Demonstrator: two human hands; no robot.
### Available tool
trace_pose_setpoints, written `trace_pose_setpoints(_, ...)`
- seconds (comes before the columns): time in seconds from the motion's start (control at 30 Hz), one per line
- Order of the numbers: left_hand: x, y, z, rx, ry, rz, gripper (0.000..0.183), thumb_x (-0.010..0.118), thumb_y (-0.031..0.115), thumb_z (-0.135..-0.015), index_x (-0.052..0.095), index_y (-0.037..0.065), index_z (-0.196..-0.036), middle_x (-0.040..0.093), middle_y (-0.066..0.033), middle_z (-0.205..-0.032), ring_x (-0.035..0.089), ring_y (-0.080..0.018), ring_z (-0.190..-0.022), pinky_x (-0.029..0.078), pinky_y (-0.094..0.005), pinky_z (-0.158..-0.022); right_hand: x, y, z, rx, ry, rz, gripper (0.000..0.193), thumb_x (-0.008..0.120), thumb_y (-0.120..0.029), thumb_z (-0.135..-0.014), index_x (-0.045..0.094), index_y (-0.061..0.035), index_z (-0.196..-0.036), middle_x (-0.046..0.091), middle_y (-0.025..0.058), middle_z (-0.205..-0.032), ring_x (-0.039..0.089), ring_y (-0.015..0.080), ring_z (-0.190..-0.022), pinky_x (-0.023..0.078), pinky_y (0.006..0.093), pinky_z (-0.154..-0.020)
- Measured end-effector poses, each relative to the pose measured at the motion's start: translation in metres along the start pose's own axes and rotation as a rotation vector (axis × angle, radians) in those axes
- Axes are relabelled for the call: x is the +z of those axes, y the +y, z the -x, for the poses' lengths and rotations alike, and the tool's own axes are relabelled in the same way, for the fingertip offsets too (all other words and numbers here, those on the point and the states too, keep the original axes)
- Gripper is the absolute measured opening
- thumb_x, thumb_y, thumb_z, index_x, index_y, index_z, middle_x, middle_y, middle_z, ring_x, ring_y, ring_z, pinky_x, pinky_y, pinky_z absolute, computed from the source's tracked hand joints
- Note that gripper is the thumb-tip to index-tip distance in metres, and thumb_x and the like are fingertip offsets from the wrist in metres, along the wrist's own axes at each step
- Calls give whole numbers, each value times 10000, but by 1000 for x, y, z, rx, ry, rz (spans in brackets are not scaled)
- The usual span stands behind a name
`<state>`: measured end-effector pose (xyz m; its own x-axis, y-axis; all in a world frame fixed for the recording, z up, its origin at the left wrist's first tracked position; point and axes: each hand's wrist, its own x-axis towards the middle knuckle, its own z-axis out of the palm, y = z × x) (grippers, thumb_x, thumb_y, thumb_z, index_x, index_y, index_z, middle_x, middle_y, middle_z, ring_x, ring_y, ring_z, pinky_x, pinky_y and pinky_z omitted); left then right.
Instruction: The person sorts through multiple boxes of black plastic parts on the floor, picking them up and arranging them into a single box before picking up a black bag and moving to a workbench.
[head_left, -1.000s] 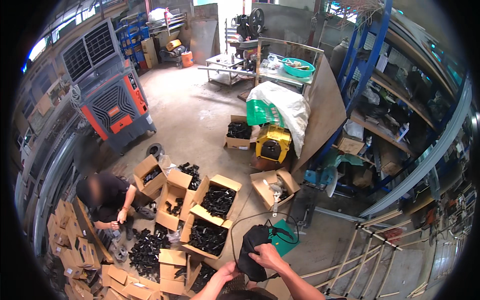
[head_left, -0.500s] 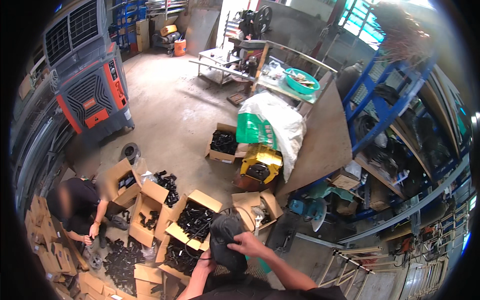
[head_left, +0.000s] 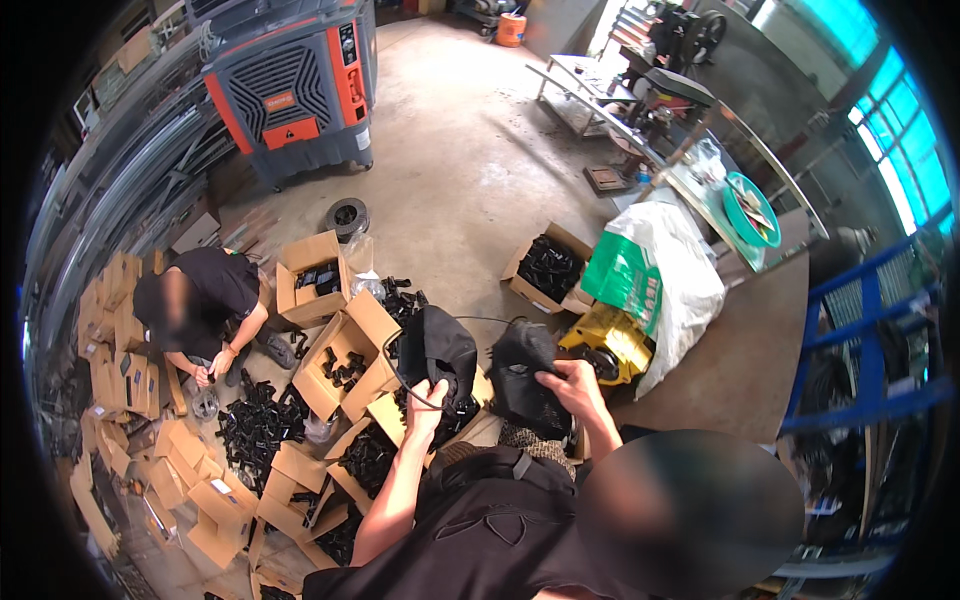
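Observation:
My left hand [head_left: 428,405] is closed on a black cloth cap-like piece [head_left: 440,345], held up in front of my body. A thin dark cord [head_left: 395,372] loops past this hand. To its right, my right hand [head_left: 574,388] pinches the edge of a black mesh-like fabric piece [head_left: 522,375], which hangs apart from the cap-like piece. Whether the cord joins the two pieces I cannot tell. Behind and below the left hand stand open cardboard boxes [head_left: 330,395] with black plastic parts in them.
A co-worker [head_left: 215,290] crouches at the left beside stacked cartons [head_left: 120,320] and loose black parts [head_left: 262,428]. Ahead stand a yellow machine [head_left: 612,342], a white-and-green sack [head_left: 690,290] and a grey-orange cooler [head_left: 290,95]. A blurred dark round shape [head_left: 690,515] covers the lower right.
My hands have moved apart, and the black fabric between them now shows as two pieces. The view has swung, so the co-worker and boxes appear higher and the cooler further right.

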<state>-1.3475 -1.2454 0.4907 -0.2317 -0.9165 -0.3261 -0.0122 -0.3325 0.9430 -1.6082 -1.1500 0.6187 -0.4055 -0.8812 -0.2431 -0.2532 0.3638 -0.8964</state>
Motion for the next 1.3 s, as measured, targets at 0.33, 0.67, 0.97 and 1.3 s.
trace_pose_setpoints(0.33,92,54,-201,-236,-219,-568,200,649,99,-871,596,-5,-709,539,54,-654,495,-87,-635,408,-327,-574,-114,25,-231,187,37,412,268,725,-235,-773,654,22,-751,596,240,-647,639,374,-639,482,439,-621)
trace_pose_setpoints(0.67,179,179,-442,-445,-453,-465,370,651,-8,-797,607,-14,-1163,676,-74,-952,635,-161,-802,500,-281,-760,-237,-6,-428,138,355,419,205,667,-214,-810,678,-12,-777,604,236,-677,623,425,-715,469,495,-654)
trace_pose_setpoints(0.97,237,282,-676,-498,-452,-177,264,495,149,-887,641,-55,-966,666,-112,-800,641,-172,-717,545,-343,-677,-282,-18,-601,209,603,426,174,658,-196,-769,680,-25,-794,639,229,-760,640,431,-807,502,520,-719)
trace_pose_setpoints(1.3,355,354,-880,-240,-916,-461,263,628,-4,-814,608,-105,-1055,710,-103,-888,656,-124,-766,503,-235,-719,-292,-33,-751,265,1017,227,177,672,-165,-773,672,1,-836,582,239,-722,608,398,-686,448,440,-613)
